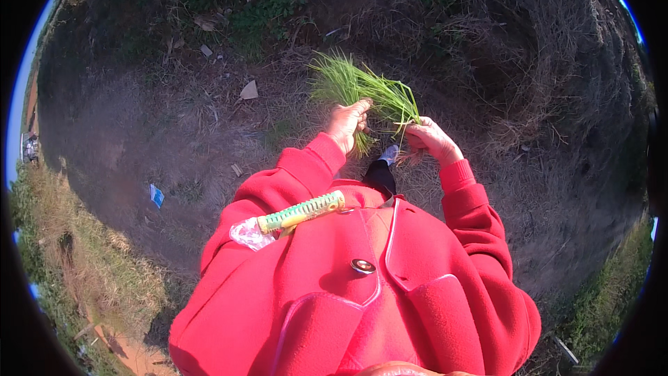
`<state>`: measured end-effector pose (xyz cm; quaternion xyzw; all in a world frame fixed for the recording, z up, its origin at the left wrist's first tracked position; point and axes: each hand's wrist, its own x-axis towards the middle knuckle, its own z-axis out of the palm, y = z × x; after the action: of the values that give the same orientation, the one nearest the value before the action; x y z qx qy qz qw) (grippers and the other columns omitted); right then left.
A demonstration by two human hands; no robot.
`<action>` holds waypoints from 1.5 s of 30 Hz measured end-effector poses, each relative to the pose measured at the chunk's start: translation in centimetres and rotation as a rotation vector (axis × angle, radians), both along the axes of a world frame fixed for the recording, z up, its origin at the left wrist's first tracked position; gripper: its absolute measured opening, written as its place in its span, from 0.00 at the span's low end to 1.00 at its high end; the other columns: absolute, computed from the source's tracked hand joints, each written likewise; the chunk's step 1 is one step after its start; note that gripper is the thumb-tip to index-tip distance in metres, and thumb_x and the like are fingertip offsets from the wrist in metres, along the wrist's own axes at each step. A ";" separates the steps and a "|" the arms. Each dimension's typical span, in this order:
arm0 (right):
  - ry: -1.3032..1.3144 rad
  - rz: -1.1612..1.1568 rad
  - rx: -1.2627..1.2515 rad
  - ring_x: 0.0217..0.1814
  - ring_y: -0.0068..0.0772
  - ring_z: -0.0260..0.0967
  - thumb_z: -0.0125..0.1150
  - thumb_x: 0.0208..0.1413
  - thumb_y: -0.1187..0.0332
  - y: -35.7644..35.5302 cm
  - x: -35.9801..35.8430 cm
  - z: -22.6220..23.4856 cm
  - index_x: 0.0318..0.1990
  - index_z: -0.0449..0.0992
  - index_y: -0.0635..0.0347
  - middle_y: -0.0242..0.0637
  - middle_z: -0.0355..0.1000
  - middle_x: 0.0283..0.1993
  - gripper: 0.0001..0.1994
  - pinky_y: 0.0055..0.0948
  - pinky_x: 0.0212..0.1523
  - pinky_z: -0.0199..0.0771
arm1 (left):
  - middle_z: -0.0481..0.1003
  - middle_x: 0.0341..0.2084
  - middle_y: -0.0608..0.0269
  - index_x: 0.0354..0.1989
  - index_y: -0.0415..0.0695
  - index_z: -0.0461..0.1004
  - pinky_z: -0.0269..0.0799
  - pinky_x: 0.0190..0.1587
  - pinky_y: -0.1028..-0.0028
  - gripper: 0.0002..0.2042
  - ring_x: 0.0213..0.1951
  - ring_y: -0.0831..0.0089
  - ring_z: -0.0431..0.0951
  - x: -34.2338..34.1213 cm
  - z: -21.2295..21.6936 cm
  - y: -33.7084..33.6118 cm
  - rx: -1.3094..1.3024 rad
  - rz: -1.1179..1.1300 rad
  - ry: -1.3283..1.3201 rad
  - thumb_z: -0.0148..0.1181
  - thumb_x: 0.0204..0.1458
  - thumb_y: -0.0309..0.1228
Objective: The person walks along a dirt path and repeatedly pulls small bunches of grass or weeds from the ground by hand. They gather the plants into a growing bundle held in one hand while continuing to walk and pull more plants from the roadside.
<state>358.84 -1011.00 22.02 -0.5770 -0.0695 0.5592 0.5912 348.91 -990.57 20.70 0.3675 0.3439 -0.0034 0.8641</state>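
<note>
I hold a bunch of thin green grass-like blades [355, 83] in front of my chest. My left hand [346, 124] grips the bunch low on its left side, blades fanning up and left from it. My right hand [429, 138] is closed on the right part of the bunch, where reddish root ends show below the fingers. Both arms are in red coat sleeves. A yellow and green ribbed handle [300, 213] with a clear plastic wrap at its lower end is tucked against the left side of my red coat [362, 285].
Dry brown grass and bare soil cover the ground [174, 118] around me. Green weeds [257, 0] grow at the far top. A blue scrap [156, 195] lies to my left. My dark shoe [381, 170] shows between my arms.
</note>
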 end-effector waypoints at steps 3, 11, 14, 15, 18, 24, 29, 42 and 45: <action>0.013 -0.013 0.001 0.15 0.08 0.44 0.52 0.57 0.67 0.3 0.0 0.2 0.25 0.68 0.53 0.15 0.52 0.16 0.09 0.15 0.15 0.43 | 0.70 0.20 0.75 0.30 0.44 0.74 0.57 0.19 0.83 0.02 0.19 0.87 0.63 -0.1 -0.2 0.0 -0.017 0.032 -0.016 0.58 0.50 0.27; 0.065 -0.057 -0.024 0.14 0.09 0.43 0.52 0.57 0.67 -0.7 1.3 -1.5 0.23 0.64 0.51 0.15 0.50 0.15 0.11 0.17 0.15 0.40 | 0.59 0.10 0.76 0.27 0.46 0.72 0.61 0.20 0.76 0.04 0.13 0.83 0.57 -0.8 -0.3 1.5 0.042 0.304 0.005 0.60 0.48 0.31; 0.071 -0.200 0.053 0.12 0.11 0.41 0.50 0.59 0.63 -2.2 3.1 -2.5 0.32 0.68 0.55 0.16 0.48 0.13 0.07 0.18 0.15 0.41 | 0.58 0.10 0.75 0.22 0.47 0.68 0.62 0.20 0.73 0.09 0.12 0.81 0.56 -1.3 -0.9 2.5 0.084 0.426 0.048 0.60 0.49 0.33; 0.067 -0.274 0.045 0.12 0.11 0.40 0.49 0.59 0.62 -2.8 3.7 -2.7 0.34 0.68 0.56 0.16 0.47 0.12 0.08 0.17 0.15 0.41 | 0.57 0.10 0.75 0.19 0.48 0.66 0.62 0.20 0.72 0.12 0.12 0.81 0.56 -1.4 -1.2 2.9 0.117 0.419 0.066 0.61 0.49 0.34; 0.171 -0.319 0.145 0.11 0.12 0.38 0.48 0.60 0.57 -4.0 4.8 -2.7 0.39 0.69 0.56 0.16 0.45 0.12 0.12 0.18 0.16 0.39 | 0.56 0.10 0.76 0.18 0.50 0.64 0.64 0.20 0.72 0.15 0.12 0.82 0.56 -2.0 -2.0 3.1 0.013 0.272 0.116 0.61 0.50 0.39; 0.100 -0.252 0.138 0.12 0.11 0.39 0.50 0.59 0.57 -2.9 4.0 -2.0 0.40 0.69 0.60 0.16 0.46 0.12 0.14 0.18 0.16 0.41 | 0.55 0.09 0.78 0.22 0.49 0.65 0.67 0.20 0.72 0.14 0.12 0.83 0.57 -1.5 -1.3 2.6 -0.045 0.114 0.046 0.58 0.52 0.43; 0.071 -0.182 0.077 0.12 0.11 0.40 0.52 0.58 0.59 -1.4 2.7 -2.0 0.36 0.70 0.59 0.17 0.47 0.13 0.12 0.18 0.16 0.42 | 0.56 0.10 0.78 0.35 0.43 0.73 0.66 0.22 0.75 0.13 0.12 0.84 0.57 -0.5 0.9 1.1 -0.011 -0.008 -0.070 0.62 0.49 0.39; -0.127 0.084 0.048 0.13 0.11 0.51 0.55 0.56 0.61 0.9 0.5 -0.2 0.29 0.71 0.53 0.18 0.55 0.15 0.09 0.16 0.13 0.52 | 0.63 0.15 0.80 0.42 0.46 0.73 0.54 0.17 0.84 0.09 0.15 0.89 0.58 0.2 2.1 0.0 0.155 -0.023 -0.071 0.56 0.52 0.26; -0.207 0.142 0.007 0.12 0.10 0.54 0.55 0.56 0.60 1.2 0.3 -0.1 0.32 0.73 0.54 0.17 0.56 0.14 0.09 0.15 0.11 0.57 | 0.63 0.15 0.81 0.41 0.48 0.73 0.52 0.16 0.85 0.09 0.15 0.90 0.57 0.2 2.2 -0.1 0.217 0.002 -0.065 0.56 0.51 0.26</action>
<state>359.11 -1009.75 21.94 -0.6234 -0.1727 0.5368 0.5417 349.14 -990.67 22.91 0.4585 0.3144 0.0468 0.8299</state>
